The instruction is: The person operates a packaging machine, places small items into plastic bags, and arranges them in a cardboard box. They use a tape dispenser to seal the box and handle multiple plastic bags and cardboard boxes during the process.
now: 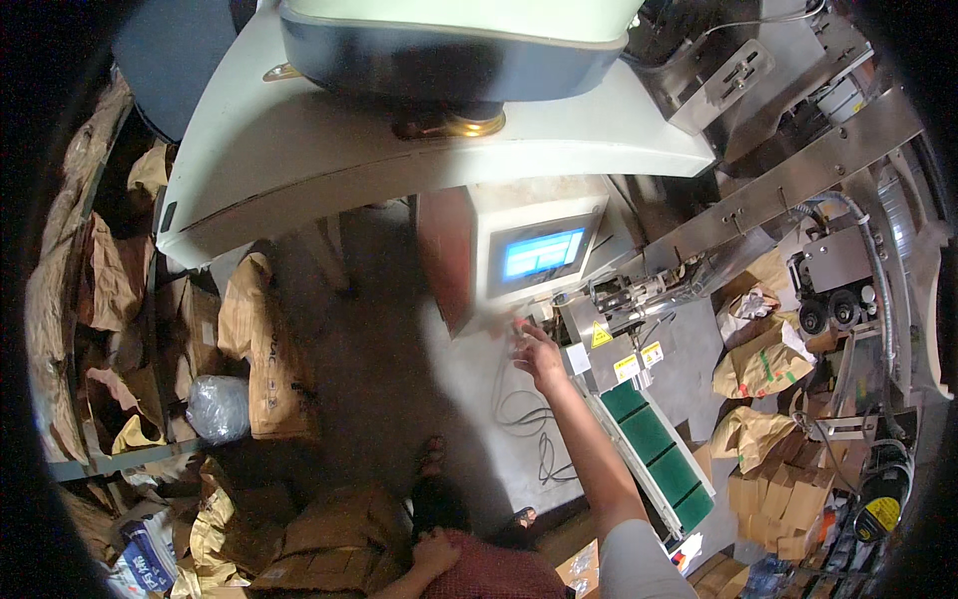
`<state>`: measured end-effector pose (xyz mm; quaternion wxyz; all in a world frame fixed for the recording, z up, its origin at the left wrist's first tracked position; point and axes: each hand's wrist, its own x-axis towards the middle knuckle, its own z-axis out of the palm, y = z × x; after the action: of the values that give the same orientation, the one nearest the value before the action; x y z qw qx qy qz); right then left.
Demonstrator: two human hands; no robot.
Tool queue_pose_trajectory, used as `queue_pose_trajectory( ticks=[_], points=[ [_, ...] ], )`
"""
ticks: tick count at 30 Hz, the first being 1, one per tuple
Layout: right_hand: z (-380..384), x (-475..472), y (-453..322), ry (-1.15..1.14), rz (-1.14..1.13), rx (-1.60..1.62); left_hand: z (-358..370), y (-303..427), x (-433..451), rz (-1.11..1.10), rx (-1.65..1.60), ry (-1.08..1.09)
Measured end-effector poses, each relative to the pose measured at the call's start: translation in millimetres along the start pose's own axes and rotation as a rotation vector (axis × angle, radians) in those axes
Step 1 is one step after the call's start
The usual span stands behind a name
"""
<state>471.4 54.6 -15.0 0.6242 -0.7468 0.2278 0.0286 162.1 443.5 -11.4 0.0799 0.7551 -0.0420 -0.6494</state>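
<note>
My right hand [537, 358] reaches forward beside a metal packaging machine [591, 337], its fingertips at or near a small red part [519, 323]; whether they touch it cannot be told. My left hand [435, 552] rests low against my dark red clothing, its fingers partly hidden. Just beyond the right hand stands a control box with a lit touchscreen [544, 253]. A green conveyor belt [658, 457] with dark cross strips slopes down to the right of my right forearm.
A large pale machine housing [322, 161] overhangs the front. Loose cables [524, 419] lie on the floor. Paper sacks [273, 359] and a plastic-wrapped bundle [218, 408] stand at left. Small cardboard boxes [782, 502] and crumpled paper bags [760, 367] are at right.
</note>
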Motion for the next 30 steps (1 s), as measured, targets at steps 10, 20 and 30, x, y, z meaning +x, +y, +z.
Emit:
queue_pose_trajectory(
  ticks=[10, 20, 30],
  points=[
    [13.9, 8.7, 1.3, -0.070, 0.384, 0.374, -42.7, 23.6, -28.5, -0.054, 0.054, -0.051],
    [17.6, 25.1, 15.6, -0.095, 0.313, 0.479, -59.6, 33.1, -25.1, 0.027, 0.106, 0.065],
    [109.3, 76.0, 103.2, 0.137, 0.473, 0.939, -74.5, 31.0, -9.8, -0.038, 0.098, -0.053]
  ],
)
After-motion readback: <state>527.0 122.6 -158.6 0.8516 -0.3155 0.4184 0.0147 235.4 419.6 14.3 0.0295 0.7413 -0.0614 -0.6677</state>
